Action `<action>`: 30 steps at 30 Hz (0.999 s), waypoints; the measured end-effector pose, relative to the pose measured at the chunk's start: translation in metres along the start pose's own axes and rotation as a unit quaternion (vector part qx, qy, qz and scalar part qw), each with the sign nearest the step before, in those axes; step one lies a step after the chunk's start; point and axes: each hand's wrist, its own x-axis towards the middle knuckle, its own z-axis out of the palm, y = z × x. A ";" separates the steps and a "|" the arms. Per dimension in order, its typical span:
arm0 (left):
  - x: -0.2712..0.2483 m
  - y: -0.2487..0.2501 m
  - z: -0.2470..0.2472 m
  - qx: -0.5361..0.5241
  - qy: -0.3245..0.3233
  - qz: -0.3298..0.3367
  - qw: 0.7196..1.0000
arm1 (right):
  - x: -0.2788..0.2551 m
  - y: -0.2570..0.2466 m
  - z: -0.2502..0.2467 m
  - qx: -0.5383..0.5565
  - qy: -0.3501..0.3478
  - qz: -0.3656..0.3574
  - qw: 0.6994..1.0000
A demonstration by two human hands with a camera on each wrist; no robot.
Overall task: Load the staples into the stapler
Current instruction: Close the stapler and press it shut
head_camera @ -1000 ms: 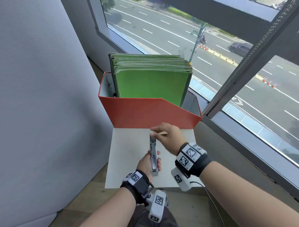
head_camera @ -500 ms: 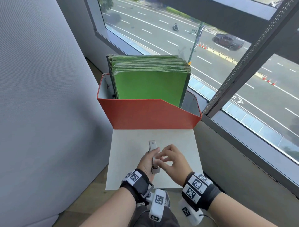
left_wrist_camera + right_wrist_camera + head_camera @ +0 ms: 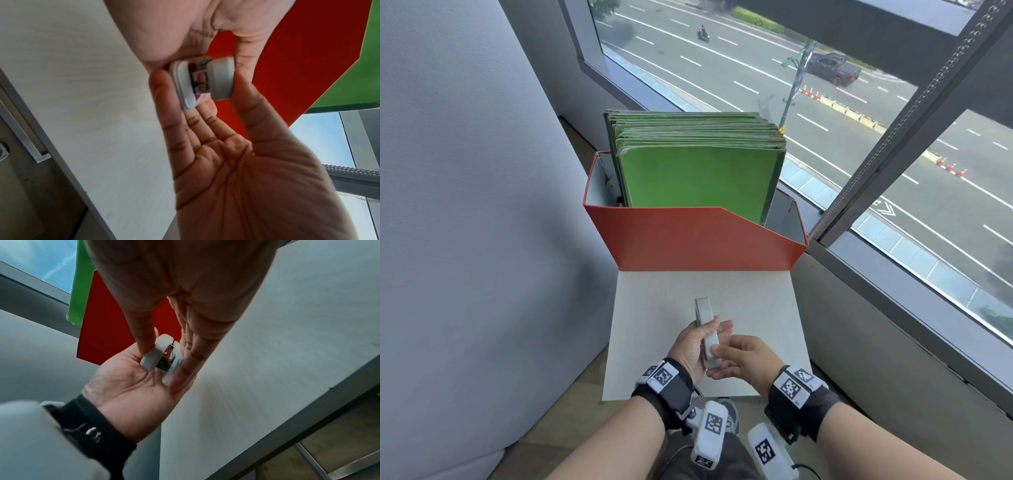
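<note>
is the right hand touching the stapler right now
Touching. In the left wrist view the right hand pinches the rear end of the stapler, thumb on one side and fingers on the other, no gap.

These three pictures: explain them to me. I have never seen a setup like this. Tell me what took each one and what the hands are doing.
No machine works here: a person wears three cameras. The wide picture comes from the head and looks down at both hands over a pale table. The other two come from cameras strapped to each wrist and look along the palm.

The left hand grips a small grey stapler in the air above the table. The right hand pinches its near end between thumb and fingers. The left wrist picture shows that end close up, with a gap between its top and base.

Behind stands an orange file box packed with green folders, beside a window.
</note>
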 end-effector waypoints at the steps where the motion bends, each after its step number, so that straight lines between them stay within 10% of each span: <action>1: 0.000 0.000 0.000 0.000 -0.001 -0.001 1.000 | 0.001 0.001 0.000 -0.002 -0.001 -0.002 1.000; 8: 0.010 0.006 0.006 0.153 0.017 0.045 0.987 | 0.006 -0.005 -0.008 -0.010 0.026 -0.029 0.999; 17: 0.046 0.015 0.056 0.461 0.006 0.137 0.877 | 0.011 -0.033 -0.055 -0.137 0.126 -0.112 0.976; 30: 0.096 -0.009 0.095 0.532 0.056 0.090 0.840 | 0.048 -0.026 -0.101 -0.345 0.213 -0.072 0.911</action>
